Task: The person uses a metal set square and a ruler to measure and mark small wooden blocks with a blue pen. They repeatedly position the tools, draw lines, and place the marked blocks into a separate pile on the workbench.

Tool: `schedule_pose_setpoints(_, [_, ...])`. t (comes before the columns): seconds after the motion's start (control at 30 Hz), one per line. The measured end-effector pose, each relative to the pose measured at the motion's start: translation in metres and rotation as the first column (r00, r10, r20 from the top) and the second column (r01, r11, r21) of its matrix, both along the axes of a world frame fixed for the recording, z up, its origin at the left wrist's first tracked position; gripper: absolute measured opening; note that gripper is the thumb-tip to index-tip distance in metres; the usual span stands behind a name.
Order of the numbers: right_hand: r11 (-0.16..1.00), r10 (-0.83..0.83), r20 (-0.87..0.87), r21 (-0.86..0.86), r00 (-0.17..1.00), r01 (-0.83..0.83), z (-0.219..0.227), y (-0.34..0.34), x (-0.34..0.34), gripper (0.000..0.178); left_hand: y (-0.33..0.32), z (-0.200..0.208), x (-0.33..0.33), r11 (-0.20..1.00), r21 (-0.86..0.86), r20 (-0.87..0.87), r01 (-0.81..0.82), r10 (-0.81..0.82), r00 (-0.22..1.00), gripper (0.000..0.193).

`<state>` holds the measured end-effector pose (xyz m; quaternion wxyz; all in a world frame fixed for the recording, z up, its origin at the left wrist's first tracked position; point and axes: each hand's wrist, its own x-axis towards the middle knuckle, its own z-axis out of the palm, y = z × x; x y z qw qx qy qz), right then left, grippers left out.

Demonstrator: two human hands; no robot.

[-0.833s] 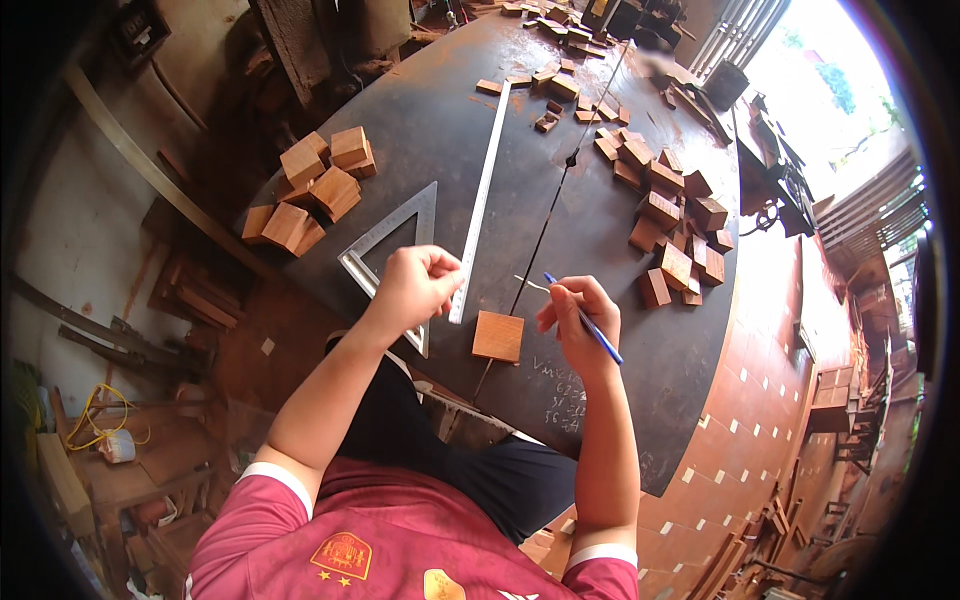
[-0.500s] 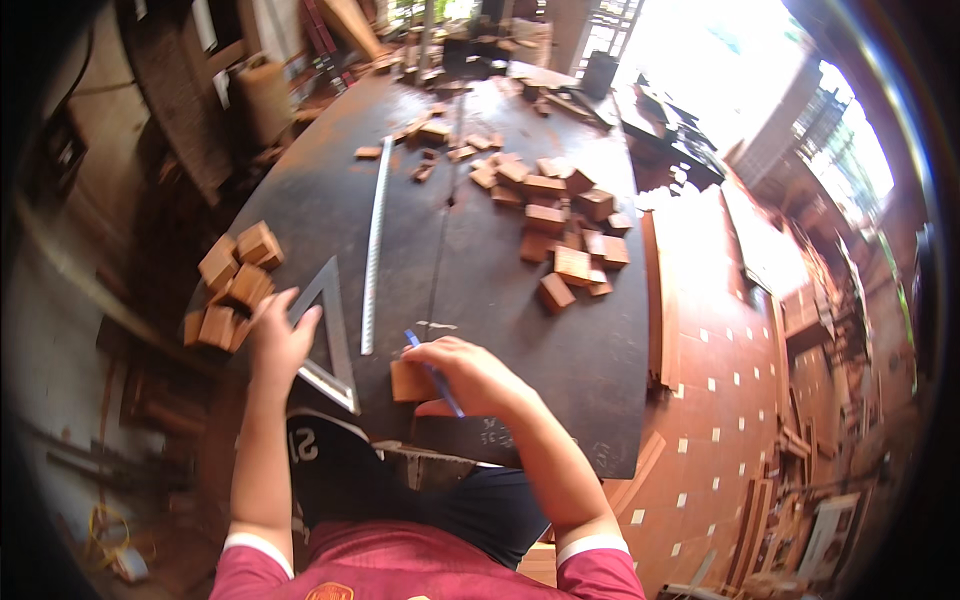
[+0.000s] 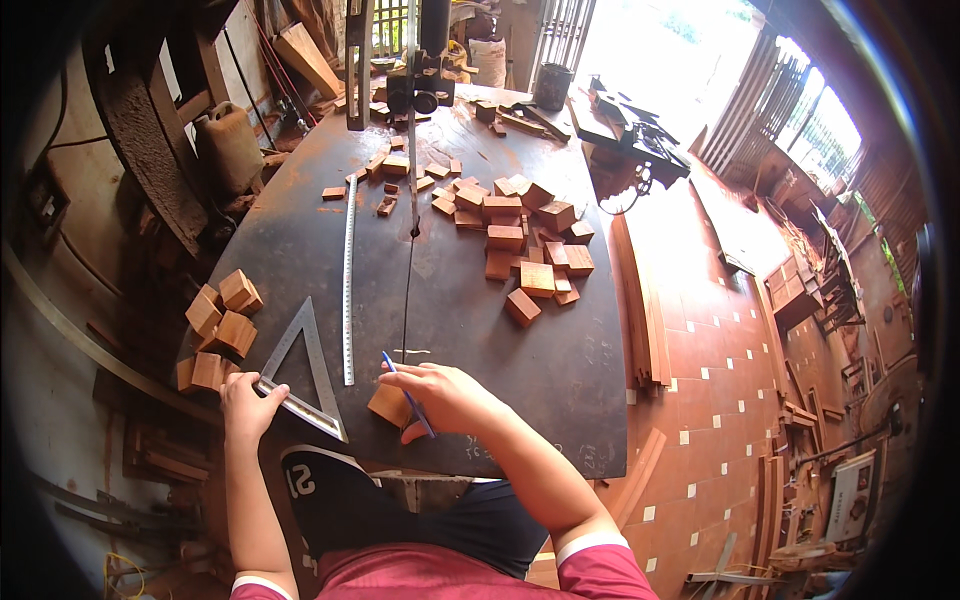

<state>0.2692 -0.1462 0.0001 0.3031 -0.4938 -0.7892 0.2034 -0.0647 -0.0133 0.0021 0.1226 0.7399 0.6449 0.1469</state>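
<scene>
My left hand (image 3: 250,402) pinches the left end of the thick base of a metal triangle square (image 3: 318,350), which lies on the dark table (image 3: 500,360). Beside that hand sits a small pile of wooden blocks (image 3: 234,334) at the table's left edge. In my right hand (image 3: 446,394) is a blue pen (image 3: 391,364), slanting between the fingers. The same hand is closed over a single wooden block (image 3: 388,405) near the front edge, its fingers hiding part of it. A steel ruler (image 3: 349,290) lies lengthwise beyond the square.
A larger heap of wooden blocks (image 3: 536,279) covers the middle right of the table. At the back, a saw blade (image 3: 412,150) comes down into the table's slot, with small offcuts (image 3: 387,206) nearby. Long boards (image 3: 643,310) lie beyond the right edge.
My left hand has come down from beside the block pile and taken hold of the square's base. My right hand stays at the block with the pen. The view has shifted.
</scene>
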Motion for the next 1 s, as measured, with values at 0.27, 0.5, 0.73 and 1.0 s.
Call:
schedule_pose_setpoints(0.27, [0.997,0.020,-0.029,-0.080,0.999,-0.023,-0.004,0.001,0.003,0.072,0.030,-0.034,-0.028,0.998,-0.033,0.263,0.055,-0.045,0.964,0.055])
schedule_pose_setpoints(0.5, [1.000,0.000,0.009,-0.017,1.000,0.000,-0.004,-0.003,0.005,0.067,0.017,-0.008,-0.008,0.933,-0.342,0.735,0.110,0.193,0.650,0.035])
schedule_pose_setpoints(0.73, [0.986,-0.102,0.019,0.132,0.995,0.099,-0.015,0.000,-0.004,0.065,0.031,-0.026,-0.044,0.888,-0.425,0.894,0.177,0.381,0.237,0.012])
schedule_pose_setpoints(1.0, [0.967,-0.241,0.084,0.109,0.967,0.231,-0.005,-0.002,-0.006,0.071,-0.002,-0.017,-0.032,0.886,-0.410,0.903,0.218,0.427,-0.037,0.030])
